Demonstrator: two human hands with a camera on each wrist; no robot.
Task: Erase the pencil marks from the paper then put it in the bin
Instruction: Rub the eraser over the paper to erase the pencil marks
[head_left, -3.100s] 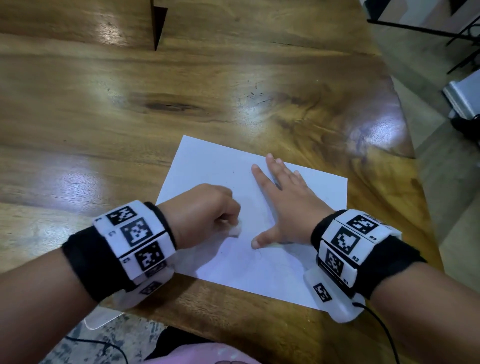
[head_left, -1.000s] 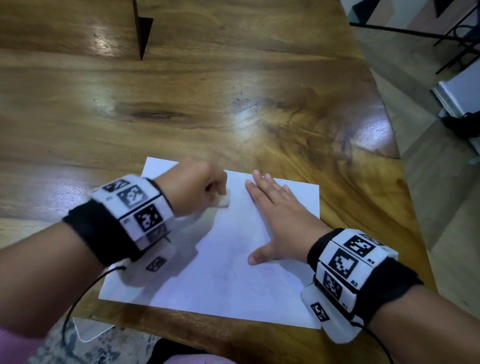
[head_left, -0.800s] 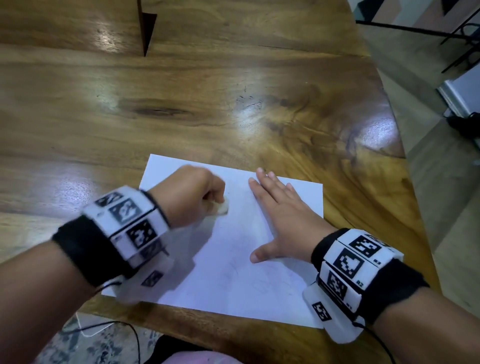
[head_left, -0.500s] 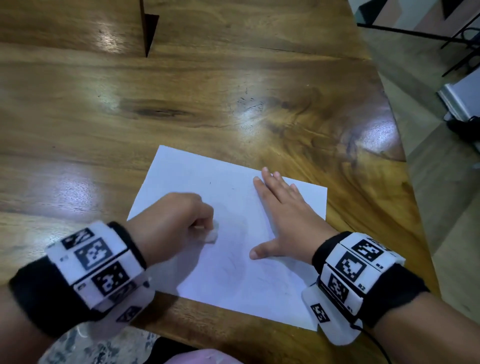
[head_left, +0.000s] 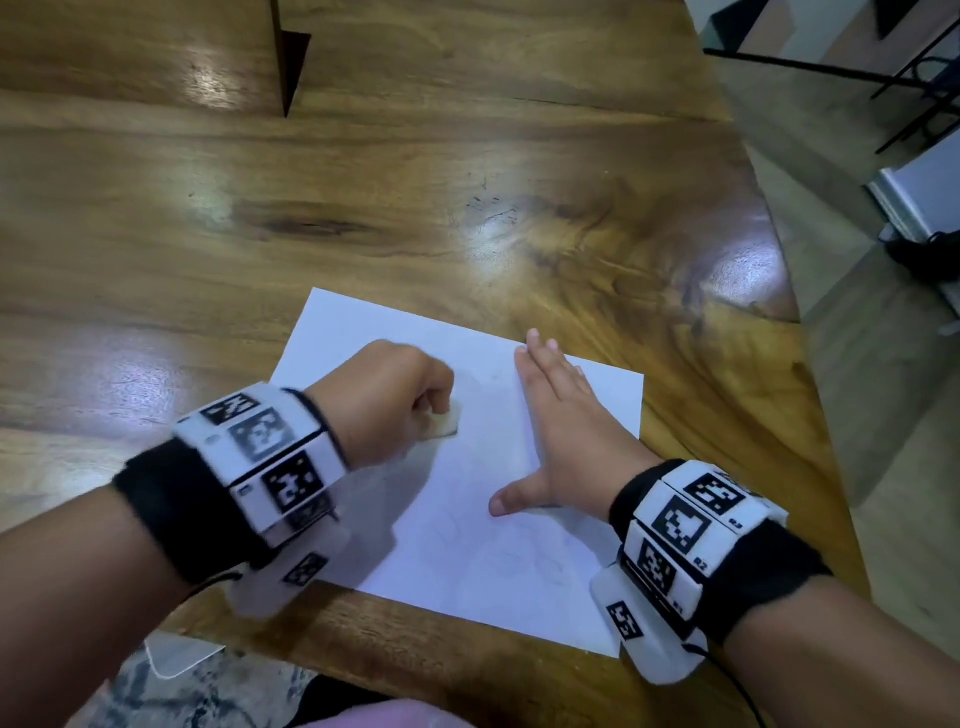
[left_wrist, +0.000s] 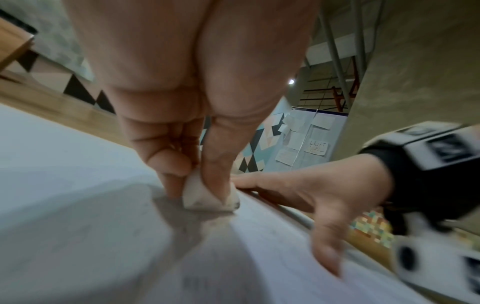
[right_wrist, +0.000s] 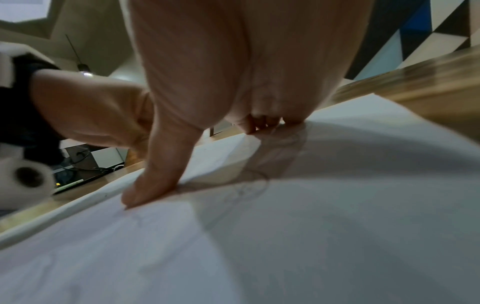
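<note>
A white sheet of paper lies on the wooden table near its front edge, with faint pencil lines on it. My left hand pinches a small white eraser and holds it against the paper's upper middle; the left wrist view shows the eraser between thumb and fingers, its tip dirty. My right hand lies flat on the paper's right half, fingers straight and thumb spread, pressing it down. No bin is in view.
The table's right edge drops to a tiled floor, where black metal legs and a white appliance stand. A dark wedge-shaped gap cuts into the far tabletop. A patterned rug shows below the front edge.
My left hand has rubbed the eraser back and forth, drawing toward me and now pushing away again across the paper. The right hand stays flat on the sheet, which shifted slightly.
</note>
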